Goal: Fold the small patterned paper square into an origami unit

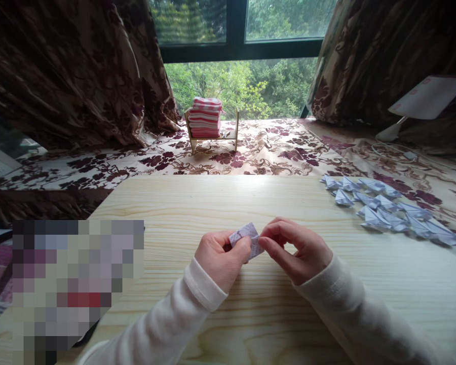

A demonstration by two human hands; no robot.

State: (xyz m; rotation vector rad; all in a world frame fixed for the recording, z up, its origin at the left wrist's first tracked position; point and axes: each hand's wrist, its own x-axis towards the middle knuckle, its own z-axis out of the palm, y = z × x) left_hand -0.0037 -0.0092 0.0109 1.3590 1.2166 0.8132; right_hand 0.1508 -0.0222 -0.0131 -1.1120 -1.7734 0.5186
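A small folded piece of patterned white-and-lilac paper [255,247] is held above the pale wooden table [197,203]. My left hand [221,256] grips its left side, thumb on top and fingers curled beneath. With thumb and index finger pinched together, my right hand [298,248] holds the paper's right edge. The underside of the paper is hidden by my fingers. To the right, several folded paper pieces [378,218] lie in slanted rows along the table's far right edge.
A small wooden rack [236,133] with stacked pink-and-white cloths [205,117] stands on the flower-patterned window ledge [266,147]. A lamp [427,99] is at the far right, its cord trailing. A blurred-out patch [76,284] covers things at the left.
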